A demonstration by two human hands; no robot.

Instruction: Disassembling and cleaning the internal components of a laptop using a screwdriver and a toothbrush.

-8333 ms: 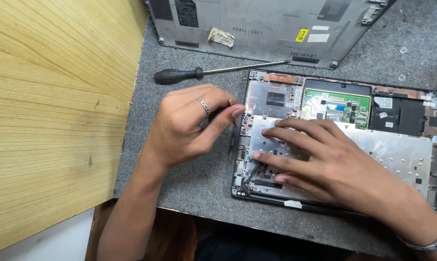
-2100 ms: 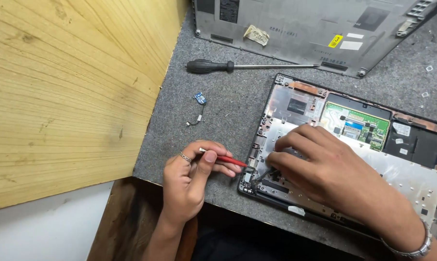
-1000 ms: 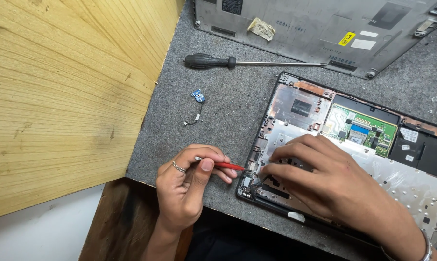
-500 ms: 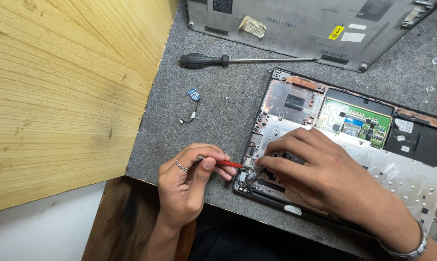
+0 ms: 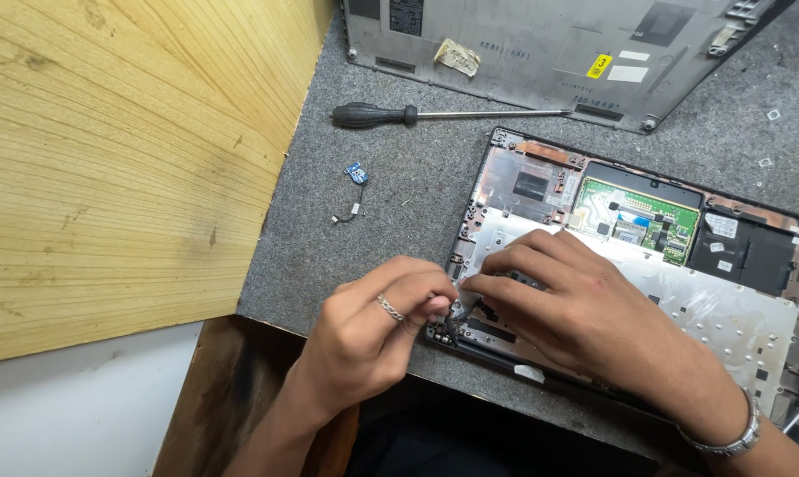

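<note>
Left hand (image 5: 373,331) has closed in on the lower-left corner of the opened laptop chassis (image 5: 541,181); the red tool seen half a second ago is now hidden, so cannot tell what its pinched grip holds. Right hand (image 5: 585,309) stays flat on the silver keyboard plate (image 5: 735,309), fingers curled at the same corner, gripping nothing visible. Work looks concentrated there. Upper frame: grey cover (image 5: 541,44), black screwdriver (image 5: 444,113). Small blue connector part (image 5: 355,172) lies loose on the worktop (image 5: 399,221).

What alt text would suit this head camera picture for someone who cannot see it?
Two bare hands, left hand and right hand, work at the corner of an opened laptop on a grey mat. A black-handled screwdriver lies beyond.
</note>
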